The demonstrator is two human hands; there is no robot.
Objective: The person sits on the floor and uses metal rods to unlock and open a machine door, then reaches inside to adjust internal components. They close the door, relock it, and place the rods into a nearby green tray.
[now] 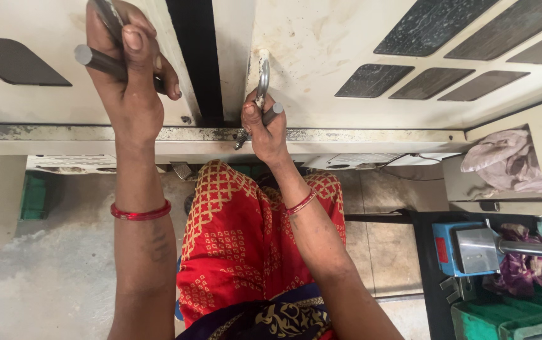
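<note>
Gripping 2 metal door handles on a cream machine cabinet (321, 38), one per hand: left hand (126, 69) wrapped tight round the left bar handle (91, 58), fingers curled over it, held high on the left door. Right hand (264, 129) closed round the right handle (263, 82) lower down, just beside the dark gap (198, 56) between doors, handle's long axis running near vertical, away from the body.

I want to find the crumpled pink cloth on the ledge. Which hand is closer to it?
The right hand. It grips a metal handle mid-panel, with the pink cloth off to its right. The left hand holds a metal bar far left.
</note>
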